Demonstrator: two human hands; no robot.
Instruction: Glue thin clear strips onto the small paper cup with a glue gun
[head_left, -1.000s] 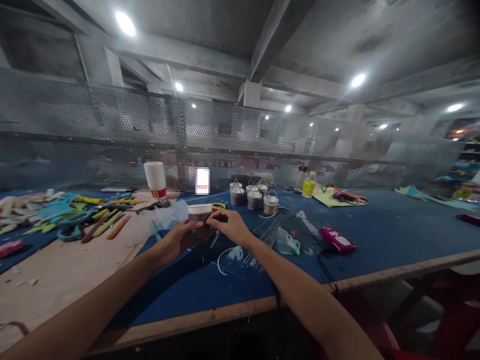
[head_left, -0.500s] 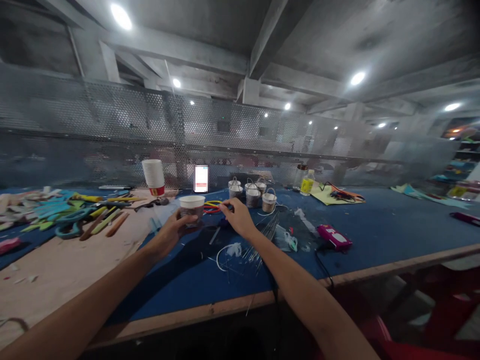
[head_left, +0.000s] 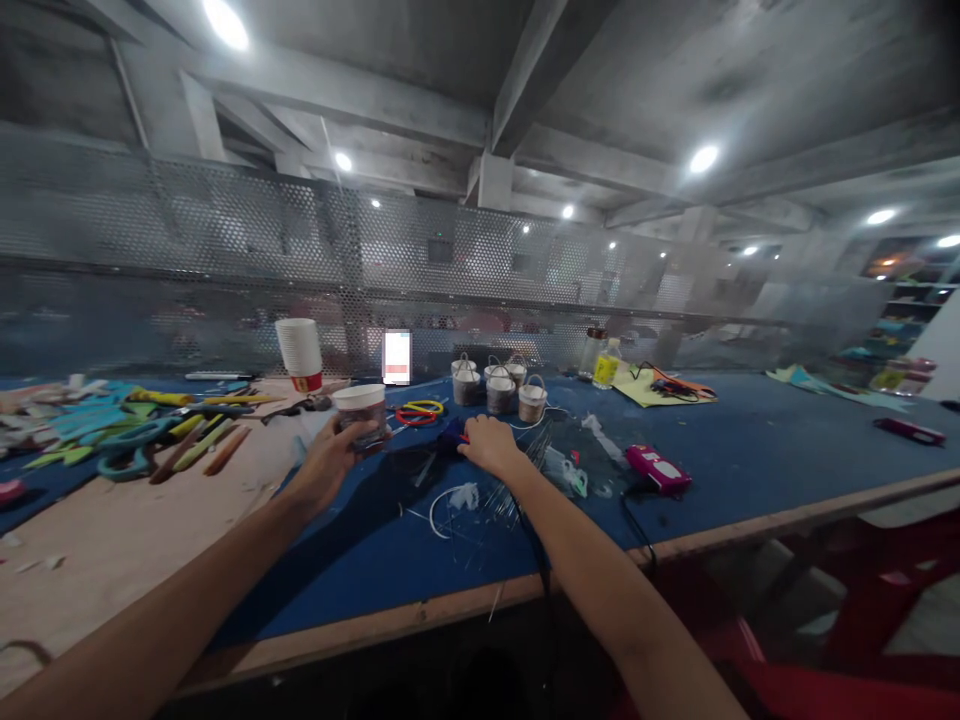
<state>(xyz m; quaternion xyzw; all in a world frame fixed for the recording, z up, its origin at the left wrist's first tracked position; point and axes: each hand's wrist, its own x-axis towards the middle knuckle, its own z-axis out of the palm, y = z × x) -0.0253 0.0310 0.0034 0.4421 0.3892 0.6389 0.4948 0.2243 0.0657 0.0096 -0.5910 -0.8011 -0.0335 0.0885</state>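
Observation:
My left hand (head_left: 341, 455) is closed around a paper cup (head_left: 358, 405) with a white inside and a brownish-grey wrapped lower wall, held upright above the table. My right hand (head_left: 493, 447) is closed over what looks like a dark blue glue gun (head_left: 451, 438) with a small red part. Its fingers hide most of the tool. Between the hands and a little farther back lie scissors with red and yellow handles (head_left: 420, 412). Beyond my right hand stand several small cup baskets with handles (head_left: 500, 392).
A stack of white paper cups (head_left: 298, 350) stands at the back left. Teal-handled scissors (head_left: 127, 455) and craft sticks lie at the left. Thin wires (head_left: 517, 500) lie near my right wrist. A magenta box (head_left: 658, 470) with a black cord and a yellow-labelled bottle (head_left: 607, 365) are to the right.
My right hand has moved from beside the red and yellow scissors down and right, onto the blue glue gun. The left hand with its cup has shifted slightly left in view.

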